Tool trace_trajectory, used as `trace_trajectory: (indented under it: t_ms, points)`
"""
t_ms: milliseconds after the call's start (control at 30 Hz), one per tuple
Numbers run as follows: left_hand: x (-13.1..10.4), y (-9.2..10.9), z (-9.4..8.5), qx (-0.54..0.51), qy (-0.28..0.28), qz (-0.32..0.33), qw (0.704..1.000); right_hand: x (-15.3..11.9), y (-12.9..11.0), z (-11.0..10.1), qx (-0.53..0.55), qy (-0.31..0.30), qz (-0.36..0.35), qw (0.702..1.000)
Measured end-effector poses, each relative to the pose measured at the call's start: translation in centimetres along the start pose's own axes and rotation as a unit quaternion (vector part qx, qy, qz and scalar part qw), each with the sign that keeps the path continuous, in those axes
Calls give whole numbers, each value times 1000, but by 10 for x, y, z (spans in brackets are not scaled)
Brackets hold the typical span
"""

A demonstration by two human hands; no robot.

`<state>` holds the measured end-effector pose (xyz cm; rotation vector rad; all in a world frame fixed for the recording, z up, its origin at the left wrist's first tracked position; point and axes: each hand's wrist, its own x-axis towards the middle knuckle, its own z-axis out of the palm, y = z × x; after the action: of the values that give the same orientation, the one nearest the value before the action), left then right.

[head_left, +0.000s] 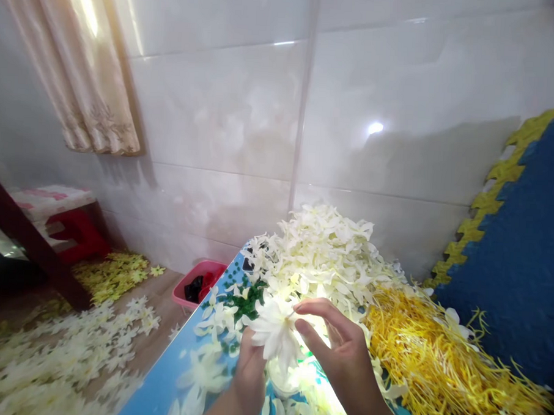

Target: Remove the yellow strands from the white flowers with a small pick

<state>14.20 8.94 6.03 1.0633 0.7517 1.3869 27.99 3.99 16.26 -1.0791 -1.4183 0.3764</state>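
A white artificial flower (275, 331) with many layered petals is held upright over the table. My left hand (250, 374) is closed around its underside from the left, with most of the fingers hidden behind the petals. On the flower's right side, the thumb and forefinger of my right hand (338, 342) come together in a pinch at its petals. Just behind my hands rises a large heap of loose white petal pieces (323, 252). Small dark green pieces (250, 298) lie to the left of that heap.
A bundle of yellow strands (435, 361) lies at the right of the blue table (159, 380). Beyond it stands a blue foam mat (523, 243). On the floor are a pink basin (181, 289), white flowers (82, 346), yellow flowers (113, 277) and a red stool (85, 239).
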Motion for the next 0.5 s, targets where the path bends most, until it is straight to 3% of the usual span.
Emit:
trace_trajectory:
  t_ms: [167, 300, 500]
  points:
    - [-4, 17, 9, 12, -75, 5, 997, 3, 1, 0, 7, -12, -40, 999]
    - [-6, 14, 10, 2, -63, -5, 998, 2, 4, 3, -1, -6, -65, 998]
    - [-12, 14, 11, -27, -42, -38, 998, -8, 17, 14, 18, 10, -13, 1000]
